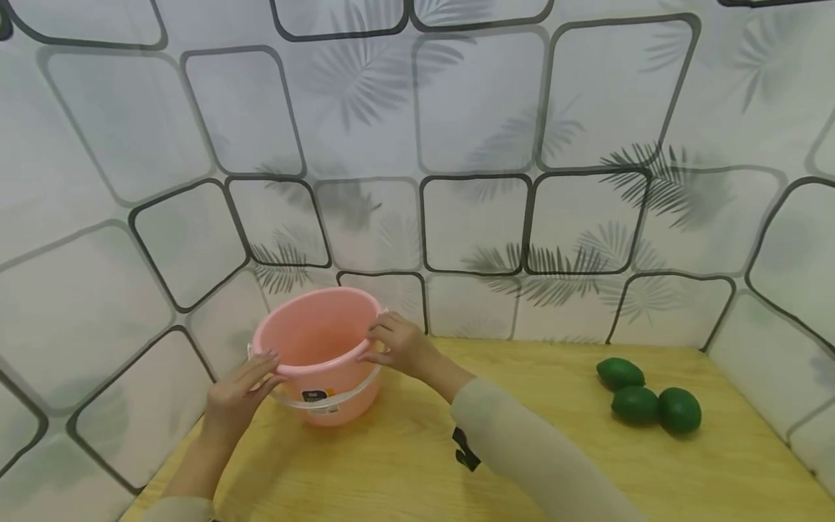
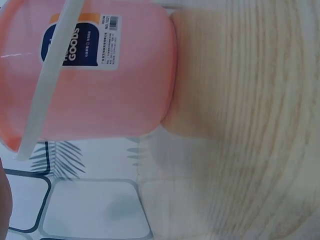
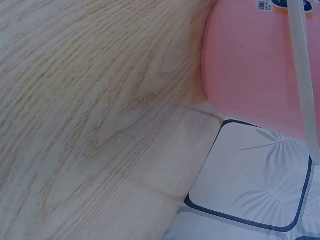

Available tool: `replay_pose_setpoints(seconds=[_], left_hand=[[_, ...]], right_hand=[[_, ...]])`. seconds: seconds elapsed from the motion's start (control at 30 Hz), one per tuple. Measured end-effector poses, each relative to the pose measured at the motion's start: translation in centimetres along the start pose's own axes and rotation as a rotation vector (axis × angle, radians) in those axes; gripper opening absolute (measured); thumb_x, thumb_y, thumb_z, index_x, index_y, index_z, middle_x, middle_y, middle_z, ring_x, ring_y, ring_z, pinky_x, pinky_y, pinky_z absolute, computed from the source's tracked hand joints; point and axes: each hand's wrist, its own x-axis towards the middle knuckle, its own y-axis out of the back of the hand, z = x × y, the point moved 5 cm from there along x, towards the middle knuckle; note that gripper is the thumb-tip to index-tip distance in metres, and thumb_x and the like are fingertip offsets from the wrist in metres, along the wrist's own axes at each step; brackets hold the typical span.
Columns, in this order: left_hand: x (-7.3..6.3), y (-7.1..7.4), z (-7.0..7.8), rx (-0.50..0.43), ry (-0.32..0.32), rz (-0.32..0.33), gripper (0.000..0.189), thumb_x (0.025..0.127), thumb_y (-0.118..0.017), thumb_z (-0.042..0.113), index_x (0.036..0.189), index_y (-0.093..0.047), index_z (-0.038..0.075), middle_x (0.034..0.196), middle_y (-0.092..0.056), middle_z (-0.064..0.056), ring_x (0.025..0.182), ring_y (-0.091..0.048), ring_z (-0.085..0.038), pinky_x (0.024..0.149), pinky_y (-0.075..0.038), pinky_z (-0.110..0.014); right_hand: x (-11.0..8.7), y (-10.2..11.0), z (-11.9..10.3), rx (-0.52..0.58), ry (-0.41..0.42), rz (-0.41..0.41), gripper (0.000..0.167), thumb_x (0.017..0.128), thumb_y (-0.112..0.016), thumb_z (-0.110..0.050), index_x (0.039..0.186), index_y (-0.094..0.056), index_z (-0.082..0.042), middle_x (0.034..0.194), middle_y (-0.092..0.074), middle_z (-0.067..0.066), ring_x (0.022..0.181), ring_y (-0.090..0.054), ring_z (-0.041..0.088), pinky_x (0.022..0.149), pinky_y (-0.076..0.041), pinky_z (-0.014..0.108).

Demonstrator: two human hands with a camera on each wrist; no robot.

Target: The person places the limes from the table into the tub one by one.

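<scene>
Plainly, left grip point(image 1: 240, 395) and right grip point(image 1: 403, 344) flank the bucket point(image 1: 318, 355).

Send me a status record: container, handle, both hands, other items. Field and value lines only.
Container: pink bucket, mouth up, left part of wooden table
Contents: cannot tell; bottom hidden
Handle: white, lowered across label
Left hand: grips bucket, near left rim
Right hand: grips bucket, right rim
Other items: three green fruit-like objects, right part of table
</scene>
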Motion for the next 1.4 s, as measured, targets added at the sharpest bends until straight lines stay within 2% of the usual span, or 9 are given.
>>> replay_pose_setpoints(seconds=[0.1,0.27,0.57,0.73,0.93,1.23,1.4], left_hand=[[0.2,-0.2,-0.1,-0.034,-0.023,0.003,0.042,0.088,-0.061,0.034,0.083,-0.072,-0.007,0.081,-0.071,-0.017,0.070,-0.066,-0.034,0.097,-0.044,-0.012],[0.0,-0.2,0.1,-0.087,-0.041,0.015,0.041,0.089,-0.059,0.030,0.081,-0.069,-0.009,0.081,-0.069,-0.020,0.071,-0.062,-0.037,0.097,-0.045,-0.015],[-0.6,0.1,0.3,-0.072,-0.057,0.020,0.042,0.091,-0.059,0.031,0.079,-0.068,-0.008,0.079,-0.068,-0.020,0.070,-0.060,-0.036,0.097,-0.045,-0.015],[-0.8,0.0,0.6,-0.060,-0.065,0.023,0.042,0.091,-0.059,0.031,0.078,-0.068,-0.007,0.079,-0.068,-0.019,0.070,-0.061,-0.035,0.098,-0.045,-0.015],[-0.9,0.1,1.1,-0.071,-0.062,0.024,0.042,0.091,-0.058,0.032,0.076,-0.067,-0.006,0.076,-0.067,-0.018,0.069,-0.060,-0.033,0.097,-0.043,-0.012],[-0.2,-0.5,1.6,-0.062,-0.071,0.061,0.043,0.090,-0.059,0.033,0.073,-0.066,-0.005,0.074,-0.066,-0.016,0.067,-0.060,-0.032,0.095,-0.045,-0.012],[0.2,-1.0,1.9,-0.050,-0.080,0.086,0.044,0.090,-0.059,0.034,0.073,-0.066,-0.005,0.073,-0.067,-0.016,0.066,-0.060,-0.032,0.095,-0.045,-0.012]], right_hand=[[0.1,-0.1,0.1,-0.022,0.009,-0.019,0.038,0.071,-0.082,-0.038,0.083,-0.063,-0.007,0.087,-0.062,0.002,0.083,-0.060,0.014,0.078,-0.054,0.018],[0.2,-0.4,-0.1,-0.051,0.051,-0.050,0.040,0.070,-0.082,-0.040,0.081,-0.060,-0.009,0.080,-0.060,-0.001,0.076,-0.057,0.012,0.069,-0.052,0.016],[0.3,0.2,-0.9,-0.114,0.172,-0.016,0.033,0.073,-0.078,-0.043,0.075,-0.064,-0.013,0.075,-0.065,-0.006,0.074,-0.061,0.008,0.073,-0.054,0.016],[-0.1,0.5,-1.3,-0.135,0.173,-0.010,0.034,0.074,-0.077,-0.044,0.075,-0.063,-0.013,0.074,-0.064,-0.006,0.072,-0.059,0.007,0.071,-0.054,0.016],[-0.8,0.7,-1.9,-0.124,0.129,0.008,0.033,0.077,-0.073,-0.044,0.076,-0.062,-0.013,0.075,-0.061,-0.006,0.070,-0.057,0.007,0.065,-0.051,0.013],[-1.4,1.5,-1.7,-0.162,0.111,0.057,0.035,0.082,-0.065,-0.047,0.074,-0.061,-0.014,0.075,-0.060,-0.005,0.068,-0.056,0.009,0.060,-0.049,0.013],[-1.4,2.3,-1.4,-0.173,0.139,0.075,0.035,0.083,-0.064,-0.047,0.074,-0.059,-0.013,0.075,-0.059,-0.005,0.067,-0.055,0.010,0.060,-0.049,0.012]])
